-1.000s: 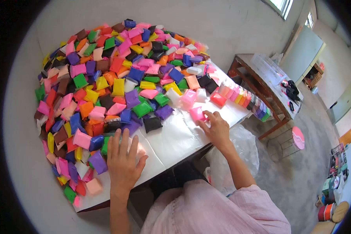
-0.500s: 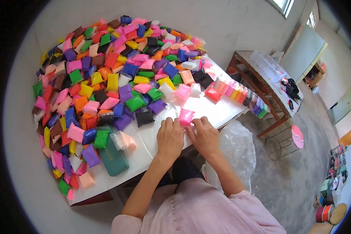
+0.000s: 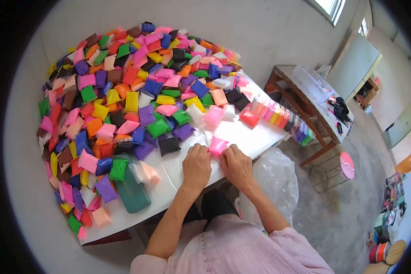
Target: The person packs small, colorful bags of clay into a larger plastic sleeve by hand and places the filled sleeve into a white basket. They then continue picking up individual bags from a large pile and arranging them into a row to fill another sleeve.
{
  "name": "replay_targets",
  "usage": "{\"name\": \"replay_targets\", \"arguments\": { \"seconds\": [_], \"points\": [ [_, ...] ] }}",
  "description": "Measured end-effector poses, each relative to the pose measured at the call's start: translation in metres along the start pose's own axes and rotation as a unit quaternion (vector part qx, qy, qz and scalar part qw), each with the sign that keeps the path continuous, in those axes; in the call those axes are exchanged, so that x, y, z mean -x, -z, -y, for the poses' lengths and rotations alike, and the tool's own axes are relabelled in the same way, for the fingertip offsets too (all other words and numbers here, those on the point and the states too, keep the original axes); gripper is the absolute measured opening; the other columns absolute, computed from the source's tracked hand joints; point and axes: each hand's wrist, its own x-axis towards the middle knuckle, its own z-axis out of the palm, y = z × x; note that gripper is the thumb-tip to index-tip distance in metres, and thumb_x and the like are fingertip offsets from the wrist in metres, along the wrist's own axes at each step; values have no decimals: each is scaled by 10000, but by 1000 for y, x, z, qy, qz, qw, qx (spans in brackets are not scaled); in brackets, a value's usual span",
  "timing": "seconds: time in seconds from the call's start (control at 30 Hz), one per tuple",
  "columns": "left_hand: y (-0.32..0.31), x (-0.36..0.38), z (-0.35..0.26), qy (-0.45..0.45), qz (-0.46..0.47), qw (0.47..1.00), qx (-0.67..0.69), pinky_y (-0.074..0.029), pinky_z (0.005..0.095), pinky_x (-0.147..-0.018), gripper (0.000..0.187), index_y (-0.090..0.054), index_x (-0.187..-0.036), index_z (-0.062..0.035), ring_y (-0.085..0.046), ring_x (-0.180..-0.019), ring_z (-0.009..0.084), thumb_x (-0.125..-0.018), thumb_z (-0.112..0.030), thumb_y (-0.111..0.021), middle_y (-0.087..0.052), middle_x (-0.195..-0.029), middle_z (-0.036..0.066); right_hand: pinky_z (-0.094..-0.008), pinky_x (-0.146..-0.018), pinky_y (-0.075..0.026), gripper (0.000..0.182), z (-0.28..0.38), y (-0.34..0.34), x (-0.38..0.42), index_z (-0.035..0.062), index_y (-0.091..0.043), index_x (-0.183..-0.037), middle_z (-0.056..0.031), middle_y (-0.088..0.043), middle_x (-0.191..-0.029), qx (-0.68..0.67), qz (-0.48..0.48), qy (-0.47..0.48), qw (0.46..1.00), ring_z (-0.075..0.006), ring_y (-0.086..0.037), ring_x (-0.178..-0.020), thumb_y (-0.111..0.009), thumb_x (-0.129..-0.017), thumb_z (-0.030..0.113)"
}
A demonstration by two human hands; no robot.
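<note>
A pink packet (image 3: 218, 145), like a small wrapped block of soft clay, is held at the front edge of the white tabletop. My left hand (image 3: 197, 165) pinches its left side, and my right hand (image 3: 236, 166) has its fingers closed on the right side. The fingertips are partly hidden behind the knuckles. Just left of my hands lies a black packet (image 3: 169, 145). Beyond the held piece are a lighter pink packet (image 3: 213, 116) and a red one (image 3: 249, 118).
A large heap of colourful packets (image 3: 123, 91) covers the table's left and back. A green case (image 3: 134, 196) lies near the front edge. A row of multicoloured packets (image 3: 283, 116) lines the right end. Clear plastic bags (image 3: 275, 182) hang beside me; a stool (image 3: 346, 165) stands further right.
The pink packet has come slightly nearer to me and tilted between my hands. Both hands stay closed on it. The whole view has shifted a little.
</note>
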Motion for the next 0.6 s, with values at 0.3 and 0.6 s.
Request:
{"name": "replay_targets", "arguments": {
  "seconds": [0.3,0.6],
  "points": [
    [2,12,-8,-42,-8,996,-76,-488,428,-781,90,-555,-865,2,-569,-893,343,-782,3,-589,-553,-899,166,-379,-585,-498,148,-1,-1,8,45,-525,-807,-105,-531,-789,43,-9,15,999,-264,-610,-712,-656,-781,110],
    [15,12,-11,-24,-74,996,-31,-474,420,-792,158,-550,-906,22,-548,-896,354,-761,57,-603,-540,-905,171,-309,-545,-439,47,3,16,17,14,-619,-911,-71,-572,-757,-170,-47,-106,979,-175,-546,-576,-620,-887,54]
  ]
}}
